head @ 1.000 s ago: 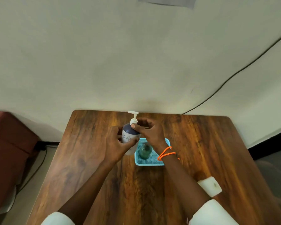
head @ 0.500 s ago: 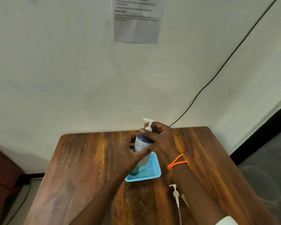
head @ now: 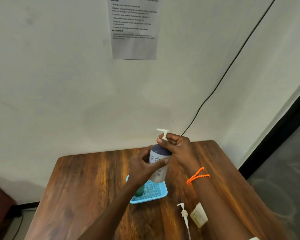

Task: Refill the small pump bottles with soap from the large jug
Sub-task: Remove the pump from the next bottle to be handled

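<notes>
A small pump bottle (head: pixel 158 168), pale with a dark blue shoulder and a white pump top, is held upright above a blue mesh tray (head: pixel 154 193). My left hand (head: pixel 144 168) wraps around its body. My right hand (head: pixel 176 146) is closed around the pump collar at its neck. A green object (head: pixel 139 191) stands in the tray, partly hidden behind my left arm. A loose white pump head with its tube (head: pixel 184 214) lies on the wooden table (head: pixel 87 184) near my right forearm. The large jug is out of sight.
A small cream-coloured sachet (head: pixel 198 217) lies beside the loose pump. A printed sheet (head: pixel 134 28) hangs on the wall, and a black cable (head: pixel 220 82) runs down it. The table's right edge meets a dark floor strip.
The camera has tilted up, showing more wall and the sheet. Both hands stay on the pump bottle above the tray, and the loose pump and sachet are now more fully in view.
</notes>
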